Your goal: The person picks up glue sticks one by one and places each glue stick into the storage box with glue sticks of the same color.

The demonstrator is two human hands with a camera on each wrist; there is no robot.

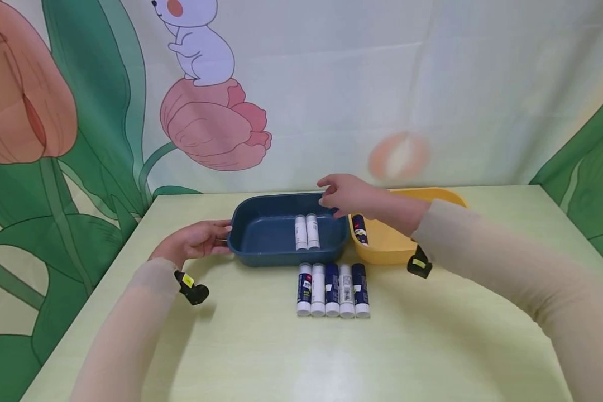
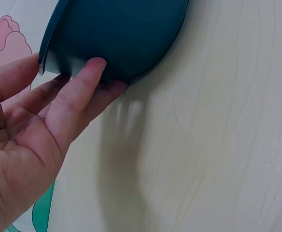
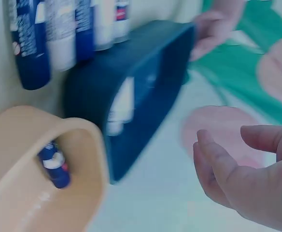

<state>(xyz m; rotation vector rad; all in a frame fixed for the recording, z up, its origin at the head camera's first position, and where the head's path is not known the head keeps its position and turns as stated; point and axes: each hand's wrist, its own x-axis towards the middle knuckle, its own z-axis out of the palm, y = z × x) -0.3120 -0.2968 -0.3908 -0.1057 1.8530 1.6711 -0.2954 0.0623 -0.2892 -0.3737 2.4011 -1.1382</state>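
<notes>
Table (image 1: pixel 251 352), left hand (image 1: pixel 197 240) — half-curled, holding blue bin (image 1: pixel 266 259)

- From the head, the counter (image 1: pixel 251 346) and backdrop (image 1: pixel 326 100) are being viewed forward and downward, from farther off.
- From the left wrist, one end of the blue tray (image 2: pixel 117 34) is being seen close up.
- From the right wrist, the yellow tray (image 3: pixel 15 154) is being seen sideways.
- The blue tray and left hand (image 2: pixel 37 145) are being shared by all views.

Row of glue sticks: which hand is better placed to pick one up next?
Likely the right hand: empty and closer to the row. The left hand holds one end of the blue bin.
</notes>
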